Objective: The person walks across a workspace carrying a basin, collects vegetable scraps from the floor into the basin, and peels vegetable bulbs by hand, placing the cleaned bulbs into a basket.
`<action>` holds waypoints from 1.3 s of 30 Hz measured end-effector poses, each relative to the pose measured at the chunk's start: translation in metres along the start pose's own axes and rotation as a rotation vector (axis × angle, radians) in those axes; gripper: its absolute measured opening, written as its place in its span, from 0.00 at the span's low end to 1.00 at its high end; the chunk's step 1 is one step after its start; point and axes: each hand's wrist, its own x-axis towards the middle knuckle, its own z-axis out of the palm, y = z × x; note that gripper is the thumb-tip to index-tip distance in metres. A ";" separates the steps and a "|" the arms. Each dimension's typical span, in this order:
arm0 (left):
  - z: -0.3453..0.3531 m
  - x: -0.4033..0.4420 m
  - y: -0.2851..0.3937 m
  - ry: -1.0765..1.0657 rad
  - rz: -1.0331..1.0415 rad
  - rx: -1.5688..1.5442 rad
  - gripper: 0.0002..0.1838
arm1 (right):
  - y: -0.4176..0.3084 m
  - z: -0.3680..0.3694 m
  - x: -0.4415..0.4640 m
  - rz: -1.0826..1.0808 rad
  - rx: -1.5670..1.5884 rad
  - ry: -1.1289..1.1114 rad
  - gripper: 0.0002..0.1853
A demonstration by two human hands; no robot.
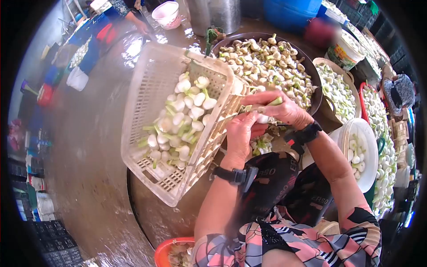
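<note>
My left hand [242, 133] and my right hand [284, 110] meet in front of me, fingers closed around a fresh garlic bulb [263, 119]. Part of its white side shows between the fingers, and a green stem pokes out of my right hand. Fingers cover the rest. Just left of my hands, a tilted white plastic crate [138, 133] holds peeled white garlic bulbs [178, 118] with short green stems. Beyond my hands stands a wide dark basin [318, 84] heaped with unpeeled, brownish garlic bulbs [267, 58].
At right are a basket of trimmed garlic [336, 91], a white bucket [369, 151] with bulbs inside, and a long heap of garlic [383, 147]. An orange tub [167, 253] with peelings sits below. A metal drum [213, 15] and blue barrel [291, 13] stand behind. Wet floor [89, 169] spreads left.
</note>
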 end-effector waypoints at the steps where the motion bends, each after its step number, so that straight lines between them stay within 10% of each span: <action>1: 0.000 0.007 -0.003 0.015 -0.041 0.004 0.12 | 0.006 -0.004 0.000 0.040 -0.032 0.015 0.19; 5: -0.015 0.014 -0.017 0.079 -0.096 0.099 0.10 | 0.087 -0.056 0.003 -0.120 -0.082 0.353 0.12; 8: -0.027 0.040 -0.034 0.084 -0.151 0.218 0.09 | 0.113 -0.110 0.001 0.310 0.304 0.716 0.12; 11: -0.037 0.053 -0.045 0.077 -0.222 0.256 0.08 | 0.186 -0.136 0.011 0.043 -0.408 0.519 0.14; 14: -0.048 0.077 -0.059 0.103 -0.226 0.278 0.07 | 0.181 -0.127 0.052 0.411 -0.315 0.532 0.16; 18: -0.037 0.078 -0.066 0.066 -0.216 0.269 0.18 | 0.265 -0.131 0.118 0.534 -0.852 0.122 0.27; 22: -0.052 0.094 -0.077 0.032 -0.342 0.233 0.18 | 0.293 -0.111 0.136 0.525 -0.689 0.206 0.33; 30: -0.003 0.100 -0.067 -0.037 -0.111 0.278 0.22 | 0.161 -0.113 0.049 0.401 -0.033 0.369 0.30; 35: 0.037 0.114 -0.085 -0.034 0.314 -0.049 0.20 | 0.060 -0.079 0.010 0.251 -0.133 0.178 0.26; 39: 0.040 0.089 -0.064 0.070 0.247 0.047 0.18 | 0.022 -0.050 -0.011 0.239 -0.591 0.254 0.28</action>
